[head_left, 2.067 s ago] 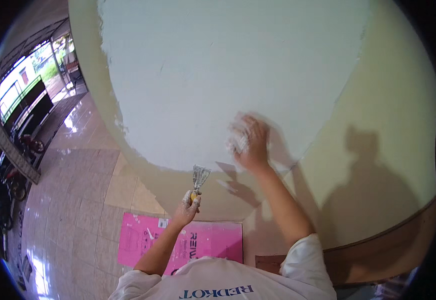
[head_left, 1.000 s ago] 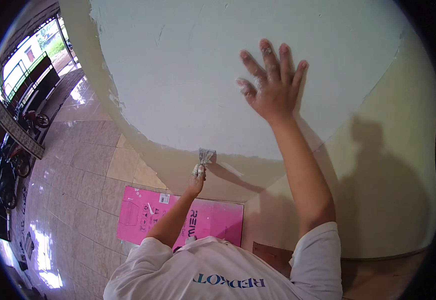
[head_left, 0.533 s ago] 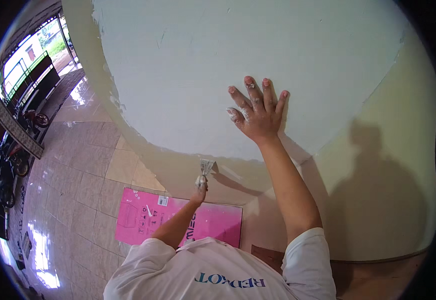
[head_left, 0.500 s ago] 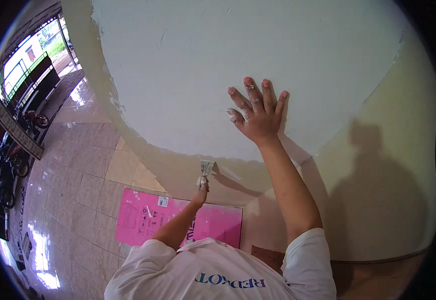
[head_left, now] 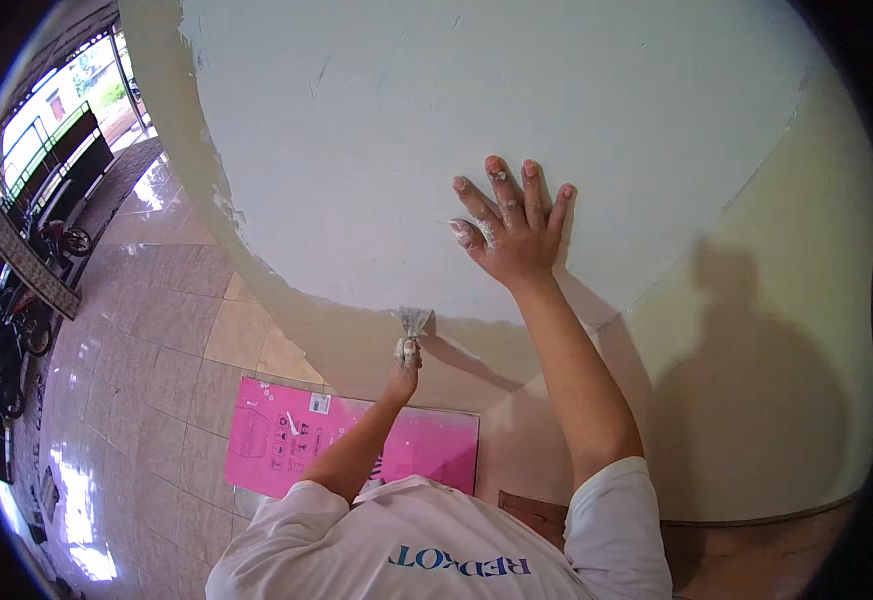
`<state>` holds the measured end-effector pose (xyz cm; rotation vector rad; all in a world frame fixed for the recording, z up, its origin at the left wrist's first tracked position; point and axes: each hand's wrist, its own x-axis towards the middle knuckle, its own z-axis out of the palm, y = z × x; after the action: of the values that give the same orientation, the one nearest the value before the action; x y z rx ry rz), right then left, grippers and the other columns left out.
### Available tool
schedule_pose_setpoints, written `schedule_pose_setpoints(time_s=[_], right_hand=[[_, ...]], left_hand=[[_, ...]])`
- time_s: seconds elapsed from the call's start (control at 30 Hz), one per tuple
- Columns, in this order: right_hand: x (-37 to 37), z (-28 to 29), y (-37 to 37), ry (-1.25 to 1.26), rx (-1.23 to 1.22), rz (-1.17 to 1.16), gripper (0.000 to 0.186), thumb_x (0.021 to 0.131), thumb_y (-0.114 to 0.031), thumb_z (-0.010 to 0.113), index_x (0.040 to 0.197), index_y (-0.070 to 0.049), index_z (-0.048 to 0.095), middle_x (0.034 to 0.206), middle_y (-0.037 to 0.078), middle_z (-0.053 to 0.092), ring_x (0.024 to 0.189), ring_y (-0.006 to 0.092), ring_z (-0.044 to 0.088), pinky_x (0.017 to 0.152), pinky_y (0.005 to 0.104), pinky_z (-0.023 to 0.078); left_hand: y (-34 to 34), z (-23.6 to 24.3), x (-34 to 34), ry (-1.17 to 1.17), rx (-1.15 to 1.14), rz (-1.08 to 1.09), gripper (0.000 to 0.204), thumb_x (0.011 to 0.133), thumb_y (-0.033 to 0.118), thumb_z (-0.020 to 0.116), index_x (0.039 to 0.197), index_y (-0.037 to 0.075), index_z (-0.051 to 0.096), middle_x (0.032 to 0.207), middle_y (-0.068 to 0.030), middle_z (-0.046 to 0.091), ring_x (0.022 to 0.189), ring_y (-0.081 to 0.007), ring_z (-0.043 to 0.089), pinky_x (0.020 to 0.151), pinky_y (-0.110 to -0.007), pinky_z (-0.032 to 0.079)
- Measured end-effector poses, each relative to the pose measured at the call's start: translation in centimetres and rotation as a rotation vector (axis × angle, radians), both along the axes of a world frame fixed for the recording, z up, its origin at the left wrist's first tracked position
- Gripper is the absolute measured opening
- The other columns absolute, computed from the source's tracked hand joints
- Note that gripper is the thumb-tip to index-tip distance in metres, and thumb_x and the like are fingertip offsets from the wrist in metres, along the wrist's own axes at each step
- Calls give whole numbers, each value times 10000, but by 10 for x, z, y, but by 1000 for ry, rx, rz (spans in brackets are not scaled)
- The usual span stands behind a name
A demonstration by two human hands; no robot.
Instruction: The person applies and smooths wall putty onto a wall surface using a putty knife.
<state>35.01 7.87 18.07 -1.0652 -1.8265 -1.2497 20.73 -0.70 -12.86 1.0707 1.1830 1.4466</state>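
My left hand (head_left: 407, 368) is closed round the handle of a putty knife (head_left: 416, 321), its wide blade pointing away from me and smeared with filler. The blade meets the wall at the lower edge of a broad white coat of filler (head_left: 377, 120). My right hand (head_left: 521, 232) lies flat on that white area with fingers spread, holding nothing; white smears mark its thumb and fingers. Below and around the coat shows the bare, yellowish wall (head_left: 347, 340).
A flat pink cardboard sheet (head_left: 437, 450) lies on the floor below my left arm. Glossy tiles (head_left: 157, 400) stretch to the left, where motorcycles (head_left: 17, 340) stand by a railing and a bright opening. My shadow (head_left: 747, 390) falls on the wall at the right.
The putty knife and my left hand have moved slightly up the wall, so the blade now overlaps the edge of the white coat. My right hand stays nearly in place.
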Motion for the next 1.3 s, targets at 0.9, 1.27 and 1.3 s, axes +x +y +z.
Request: schedule_pose_setpoints(time_s=[0.9,1.27,1.3], right_hand=[[-3,-2,-3,27,8,37,545,872,-565,467,1395,-447,368,1529,-53,267,1432,250,173,1118,603,6],[-28,-33,-9,79,-84,84,582,855,-566,516,1402,-456,353,1569,-23,148,1448,318,28,1073,653,-86],[-36,-41,-13,31,-130,75,639,819,-575,562,1406,-467,336,1576,-22,107,1442,354,-19,1036,692,-115]], left_hand=[[17,59,-11,224,131,53,404,999,399,367,916,31,512,619,-93,508,577,-201,518,580,-360,434],[1,30,-54,17,41,160,396,1009,391,367,922,41,530,663,-31,482,621,-130,465,601,-303,413],[5,34,-60,75,56,153,411,1000,436,361,907,67,515,661,-7,456,609,-106,435,559,-279,384]])
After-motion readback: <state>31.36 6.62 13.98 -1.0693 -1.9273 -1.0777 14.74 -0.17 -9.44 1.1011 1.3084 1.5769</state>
